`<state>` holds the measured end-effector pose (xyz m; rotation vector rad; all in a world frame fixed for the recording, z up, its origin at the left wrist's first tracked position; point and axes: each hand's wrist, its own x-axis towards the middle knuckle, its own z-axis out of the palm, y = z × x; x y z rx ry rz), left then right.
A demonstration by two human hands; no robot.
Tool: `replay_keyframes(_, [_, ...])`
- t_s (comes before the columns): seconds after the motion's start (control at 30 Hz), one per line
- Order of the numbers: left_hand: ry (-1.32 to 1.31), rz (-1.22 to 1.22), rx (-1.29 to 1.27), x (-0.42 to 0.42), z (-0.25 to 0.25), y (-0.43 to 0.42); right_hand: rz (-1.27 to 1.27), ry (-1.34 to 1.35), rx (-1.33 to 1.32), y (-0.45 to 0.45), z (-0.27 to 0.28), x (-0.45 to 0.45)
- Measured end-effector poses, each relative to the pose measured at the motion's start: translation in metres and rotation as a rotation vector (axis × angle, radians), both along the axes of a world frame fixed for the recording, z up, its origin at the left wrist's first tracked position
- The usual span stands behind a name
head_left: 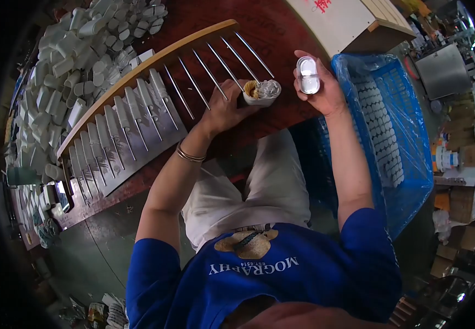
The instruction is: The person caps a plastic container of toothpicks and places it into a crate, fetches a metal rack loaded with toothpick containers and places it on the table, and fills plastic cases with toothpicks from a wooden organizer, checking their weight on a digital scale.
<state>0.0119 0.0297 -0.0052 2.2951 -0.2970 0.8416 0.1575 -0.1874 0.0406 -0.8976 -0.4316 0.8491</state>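
My left hand (227, 111) is closed around a small white cup-like piece (260, 101) over the dark red table. Crumpled whitish stuff fills its top, with something yellow-brown at one side; I cannot make out what these are. Metal rods (209, 68) of a wooden rack reach out just above and beside that hand. My right hand (328, 90) is raised near the blue crate, its fingers closed on an oval, two-part piece (308, 75) with a shiny silvery face. The two pieces are apart.
The rack's curved wooden bar (144, 66) crosses the table (193, 22), with white sleeves (106, 127) on several rods. White plastic pieces (64, 66) lie heaped at left. A plastic-lined blue crate (416, 164) holds rows of white pieces (380, 131). A pale wooden box (347, 24) stands behind.
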Motion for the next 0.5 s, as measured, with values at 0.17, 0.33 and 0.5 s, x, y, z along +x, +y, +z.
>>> replay_keyframes(0.17, [0.094, 0.015, 0.004, -0.003, 0.001, 0.001, 0.056, -0.115, 0.156, -0.013, -0.006, -0.006])
replay_keyframes(0.33, [0.384, 0.000, -0.037, -0.005, -0.002, 0.004, -0.028, -0.397, 0.049, -0.021, 0.002, -0.012])
replay_keyframes(0.5, [0.459, 0.027, -0.036, -0.008, 0.007, 0.001, -0.258, -1.595, -0.746, -0.020, -0.009, -0.011])
